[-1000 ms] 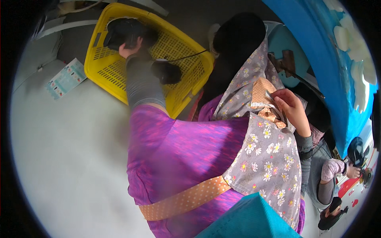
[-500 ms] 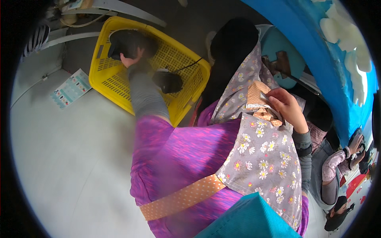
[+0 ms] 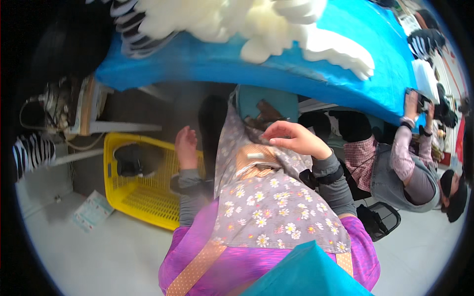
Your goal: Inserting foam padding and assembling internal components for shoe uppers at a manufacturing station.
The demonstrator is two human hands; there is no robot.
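Blue tabletop (image 3: 237,64) curved overhead, piled with white foam shapes (image 3: 276,24). Your left hand (image 3: 186,147) hung loose and empty above the yellow basket (image 3: 148,197), where a dark item (image 3: 129,159) lay. Your right hand (image 3: 292,138) seemingly pinched the floral fabric (image 3: 276,207) on your lap; you did well to keep that grip light and the cloth flat.

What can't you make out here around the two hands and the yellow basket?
- Head view: left hand is motion-blurred; whether it holds anything is unclear.
- Right hand: its fingertips curl over the floral apron; any grip on it is hidden.
- Yellow basket: the near right corner is covered by the grey sleeve; the dark item inside is too blurred to identify.
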